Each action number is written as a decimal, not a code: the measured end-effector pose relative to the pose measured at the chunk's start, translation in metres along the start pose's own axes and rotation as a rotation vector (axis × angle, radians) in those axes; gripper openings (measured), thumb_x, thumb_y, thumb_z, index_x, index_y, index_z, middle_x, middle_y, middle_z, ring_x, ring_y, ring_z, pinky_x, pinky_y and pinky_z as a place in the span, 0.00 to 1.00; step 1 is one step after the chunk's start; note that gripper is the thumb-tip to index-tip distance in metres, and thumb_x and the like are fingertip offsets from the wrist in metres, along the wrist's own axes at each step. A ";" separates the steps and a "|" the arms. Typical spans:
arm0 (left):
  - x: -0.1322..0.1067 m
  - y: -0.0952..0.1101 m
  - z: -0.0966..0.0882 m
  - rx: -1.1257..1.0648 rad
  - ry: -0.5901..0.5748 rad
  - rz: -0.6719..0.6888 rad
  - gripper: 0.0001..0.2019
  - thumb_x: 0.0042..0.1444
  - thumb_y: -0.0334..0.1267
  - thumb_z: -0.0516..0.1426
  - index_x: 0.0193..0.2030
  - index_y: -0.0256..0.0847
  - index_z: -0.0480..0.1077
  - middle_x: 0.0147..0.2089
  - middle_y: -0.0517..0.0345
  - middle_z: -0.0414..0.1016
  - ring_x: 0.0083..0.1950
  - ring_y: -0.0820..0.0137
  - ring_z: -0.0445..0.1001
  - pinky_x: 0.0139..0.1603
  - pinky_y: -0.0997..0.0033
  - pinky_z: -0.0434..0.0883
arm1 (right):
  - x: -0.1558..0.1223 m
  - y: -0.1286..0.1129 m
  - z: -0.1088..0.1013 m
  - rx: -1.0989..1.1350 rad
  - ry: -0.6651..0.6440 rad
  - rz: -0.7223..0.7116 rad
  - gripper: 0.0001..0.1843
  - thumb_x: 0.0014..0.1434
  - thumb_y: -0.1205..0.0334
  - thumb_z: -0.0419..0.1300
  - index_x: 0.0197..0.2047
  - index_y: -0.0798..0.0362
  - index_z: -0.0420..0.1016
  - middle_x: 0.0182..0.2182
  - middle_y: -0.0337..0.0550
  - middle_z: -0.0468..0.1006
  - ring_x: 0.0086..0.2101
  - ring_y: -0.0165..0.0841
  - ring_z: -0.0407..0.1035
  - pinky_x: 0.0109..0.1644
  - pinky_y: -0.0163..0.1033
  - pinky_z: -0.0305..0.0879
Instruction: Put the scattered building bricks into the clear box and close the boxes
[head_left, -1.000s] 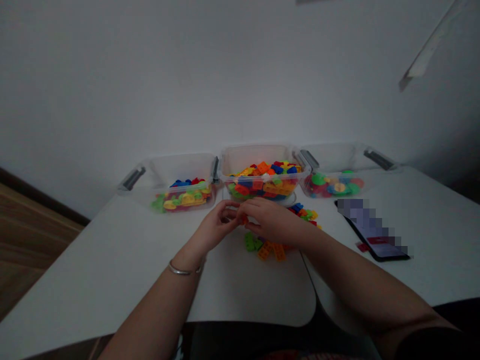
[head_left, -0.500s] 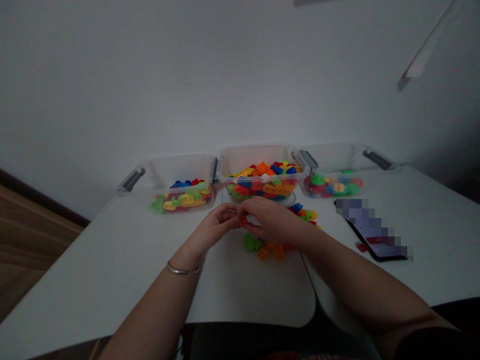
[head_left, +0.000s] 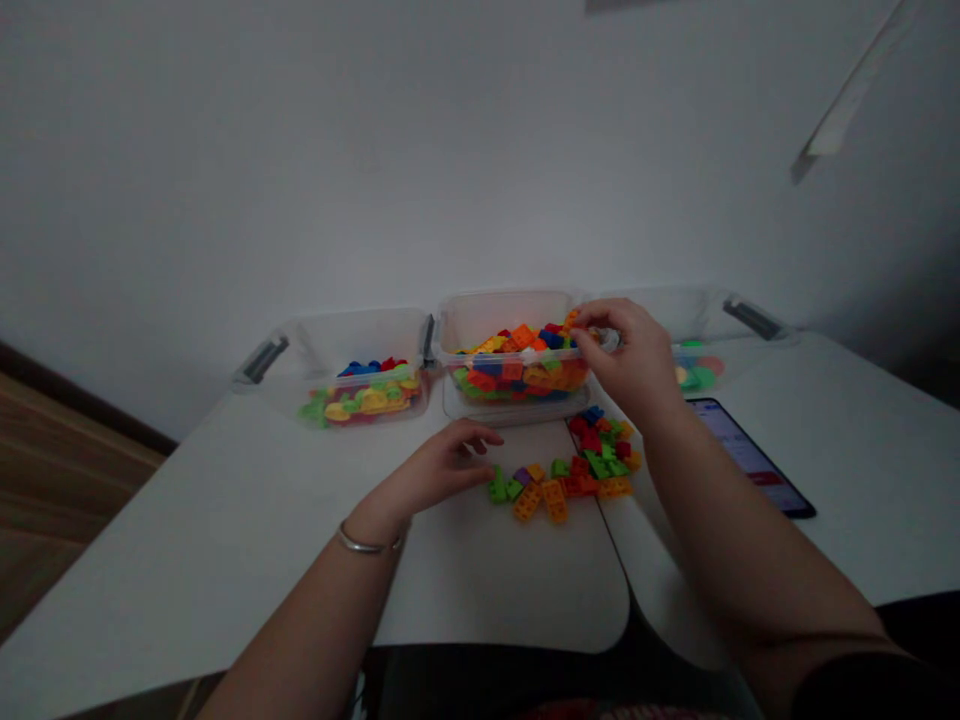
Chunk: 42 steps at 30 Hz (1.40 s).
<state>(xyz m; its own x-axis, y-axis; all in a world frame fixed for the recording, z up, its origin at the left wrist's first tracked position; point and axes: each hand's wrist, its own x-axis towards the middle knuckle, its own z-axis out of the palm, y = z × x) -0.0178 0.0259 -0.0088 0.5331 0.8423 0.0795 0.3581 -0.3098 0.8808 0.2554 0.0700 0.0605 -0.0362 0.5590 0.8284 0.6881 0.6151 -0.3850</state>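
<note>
My right hand (head_left: 634,360) is at the right end of the middle clear bin (head_left: 487,305), its thumb and fingers pinched on an orange building brick (head_left: 571,319) just above the rim. Building bricks (head_left: 523,340) of many colours fill much of that bin. My left hand (head_left: 446,465) hovers over the table with fingers loosely apart and nothing in them. Close to its fingertips lies a green brick (head_left: 497,486). Beside that one, a loose pile of bricks (head_left: 592,465) in orange, red, green and purple spreads to the right.
A left clear bin (head_left: 360,330) contains mixed coloured pieces. The right clear bin (head_left: 675,300), partly behind my right hand, has round pieces in it. A phone (head_left: 769,470) lies on the white table (head_left: 262,560) under my right forearm. The wall (head_left: 375,150) rises behind the bins.
My hands have come apart. The right one moved up and right to the middle bin with the orange brick; the left opened and stayed low. More of the pile now shows.
</note>
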 end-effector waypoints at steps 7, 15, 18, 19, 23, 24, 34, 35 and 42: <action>-0.001 -0.002 0.000 0.167 -0.093 0.088 0.19 0.51 0.35 0.66 0.51 0.45 0.75 0.53 0.51 0.70 0.49 0.64 0.72 0.55 0.57 0.72 | -0.005 0.014 0.013 -0.059 -0.098 0.024 0.07 0.59 0.63 0.56 0.34 0.50 0.76 0.36 0.47 0.83 0.39 0.41 0.75 0.47 0.47 0.69; 0.001 -0.004 0.000 0.244 -0.173 0.121 0.21 0.50 0.34 0.67 0.52 0.44 0.75 0.53 0.50 0.75 0.57 0.59 0.72 0.61 0.52 0.68 | -0.003 0.007 0.011 -0.289 -0.331 -0.005 0.16 0.64 0.61 0.51 0.29 0.52 0.75 0.30 0.49 0.80 0.33 0.42 0.72 0.41 0.46 0.64; 0.002 -0.005 0.000 0.268 -0.177 0.133 0.21 0.50 0.33 0.67 0.52 0.44 0.75 0.52 0.50 0.76 0.56 0.59 0.73 0.61 0.52 0.69 | -0.003 0.003 0.012 -0.333 -0.386 -0.053 0.18 0.65 0.62 0.50 0.27 0.52 0.75 0.29 0.49 0.80 0.33 0.41 0.72 0.43 0.47 0.64; 0.002 -0.006 0.000 0.275 -0.180 0.138 0.21 0.50 0.33 0.68 0.52 0.43 0.75 0.52 0.50 0.76 0.56 0.59 0.73 0.60 0.53 0.69 | -0.003 0.002 0.012 -0.321 -0.390 -0.059 0.17 0.65 0.62 0.49 0.28 0.53 0.75 0.30 0.49 0.80 0.35 0.41 0.72 0.45 0.47 0.64; 0.002 -0.008 0.000 0.304 -0.189 0.153 0.19 0.51 0.33 0.67 0.51 0.43 0.76 0.51 0.50 0.77 0.55 0.59 0.74 0.60 0.54 0.69 | -0.002 0.001 0.008 -0.197 -0.350 -0.061 0.14 0.64 0.61 0.51 0.37 0.54 0.79 0.39 0.51 0.82 0.42 0.42 0.73 0.51 0.47 0.65; 0.002 -0.008 0.000 0.312 -0.186 0.155 0.19 0.51 0.34 0.67 0.51 0.43 0.76 0.51 0.50 0.77 0.54 0.59 0.74 0.59 0.54 0.69 | -0.002 0.000 0.005 -0.175 -0.337 -0.062 0.13 0.64 0.61 0.53 0.39 0.54 0.79 0.41 0.52 0.82 0.43 0.42 0.73 0.52 0.47 0.65; 0.002 -0.009 -0.001 0.355 -0.176 0.166 0.17 0.53 0.36 0.67 0.51 0.43 0.76 0.50 0.51 0.78 0.53 0.60 0.74 0.59 0.55 0.71 | 0.004 -0.017 -0.013 -0.356 -0.506 -0.039 0.15 0.66 0.58 0.53 0.37 0.53 0.80 0.38 0.50 0.82 0.40 0.42 0.73 0.47 0.47 0.66; 0.003 -0.010 -0.001 0.357 -0.176 0.163 0.17 0.53 0.35 0.67 0.51 0.43 0.76 0.50 0.51 0.77 0.53 0.61 0.74 0.58 0.56 0.71 | 0.003 -0.017 -0.012 -0.364 -0.529 -0.043 0.16 0.67 0.57 0.53 0.38 0.53 0.81 0.39 0.51 0.82 0.41 0.43 0.73 0.48 0.47 0.66; 0.004 -0.015 0.001 0.375 -0.156 0.155 0.16 0.54 0.35 0.66 0.50 0.44 0.76 0.48 0.52 0.78 0.51 0.61 0.75 0.57 0.57 0.72 | -0.002 -0.014 0.001 -0.455 -0.531 -0.058 0.18 0.67 0.55 0.54 0.41 0.56 0.82 0.43 0.55 0.83 0.45 0.47 0.74 0.52 0.52 0.65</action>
<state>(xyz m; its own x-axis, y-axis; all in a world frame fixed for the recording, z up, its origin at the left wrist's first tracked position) -0.0199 0.0335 -0.0219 0.7014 0.7056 0.1008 0.5032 -0.5904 0.6311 0.2447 0.0613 0.0640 -0.3518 0.7996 0.4868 0.9049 0.4235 -0.0417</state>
